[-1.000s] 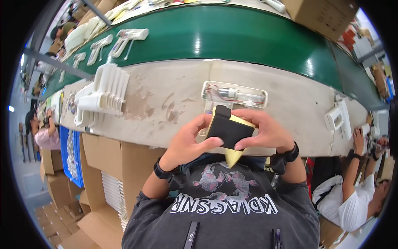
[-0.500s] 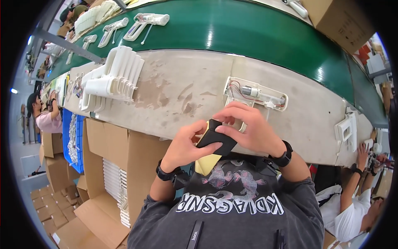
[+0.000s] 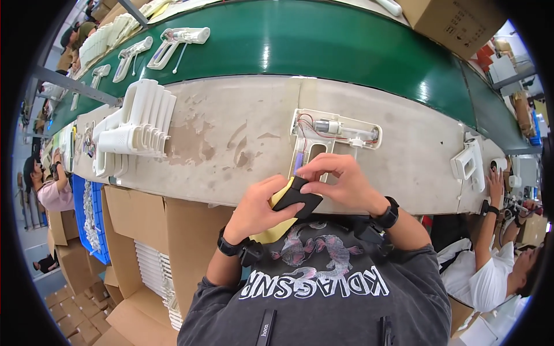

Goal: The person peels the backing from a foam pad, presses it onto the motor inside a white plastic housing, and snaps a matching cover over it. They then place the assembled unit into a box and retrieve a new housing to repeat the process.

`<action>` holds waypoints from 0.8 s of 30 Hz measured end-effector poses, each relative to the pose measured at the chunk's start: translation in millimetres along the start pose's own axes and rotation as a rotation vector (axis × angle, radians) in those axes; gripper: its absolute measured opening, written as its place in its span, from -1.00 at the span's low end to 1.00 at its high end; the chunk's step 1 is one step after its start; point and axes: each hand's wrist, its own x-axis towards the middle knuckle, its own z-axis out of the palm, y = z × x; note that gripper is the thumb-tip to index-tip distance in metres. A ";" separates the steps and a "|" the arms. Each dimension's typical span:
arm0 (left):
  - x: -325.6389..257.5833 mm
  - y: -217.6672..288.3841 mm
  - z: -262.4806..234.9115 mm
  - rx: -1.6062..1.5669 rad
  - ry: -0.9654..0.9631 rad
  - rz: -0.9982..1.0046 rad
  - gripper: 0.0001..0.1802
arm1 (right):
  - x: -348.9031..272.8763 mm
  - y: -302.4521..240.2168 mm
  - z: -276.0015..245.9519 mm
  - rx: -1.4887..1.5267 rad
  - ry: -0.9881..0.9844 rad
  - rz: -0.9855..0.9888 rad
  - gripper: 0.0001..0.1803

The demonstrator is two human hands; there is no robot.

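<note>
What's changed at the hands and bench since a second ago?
The right hand has shifted from the black pad's right side to its upper edge. The yellow sheet, which hung below, now trails lower left. The left hand still holds the pad; the open white shell and stacked shells stay on the bench.

The tabletop [image 3: 259, 109] has a pale grey-beige surface with irregular brown worn patches [image 3: 193, 141] left of centre. An open white plastic pistol-shaped housing [image 3: 343, 136] lies right of centre, interior upward, with a silver cylindrical motor [image 3: 329, 126] and thin red wires [image 3: 305, 117] inside. Nested white plastic shells [image 3: 141, 124] form a row at left. A white plastic frame with a handle opening [image 3: 476, 164] lies near the right end. Along the far side runs a glossy green conveyor belt [image 3: 358, 52], carrying white pistol-shaped plastic assemblies [image 3: 183, 37] at its left.
</note>
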 end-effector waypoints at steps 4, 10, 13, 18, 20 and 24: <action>2.0 5.9 0.0 0.015 -0.045 0.050 -0.70 | -4.5 -5.5 -1.1 -0.088 -0.015 -0.076 -0.63; -0.6 6.4 0.5 0.018 -0.168 0.033 -0.71 | -6.9 -8.7 -8.3 -0.004 -0.149 -0.070 -0.71; -0.4 3.2 2.7 -0.035 -0.090 -0.016 -0.71 | -2.9 -6.1 -15.8 -0.143 -0.062 -0.079 -0.74; -4.0 -5.6 2.8 -0.331 0.100 -0.211 -0.71 | 23.3 27.0 -55.8 -0.755 0.268 -0.147 -0.76; -2.7 -3.4 2.6 -0.401 0.138 -0.267 -0.69 | 29.7 36.0 -59.2 -0.799 0.279 -0.175 -0.76; -2.0 -3.2 -1.6 -0.465 0.205 -0.304 -0.67 | 34.0 35.5 -57.9 -0.876 0.268 -0.197 -0.76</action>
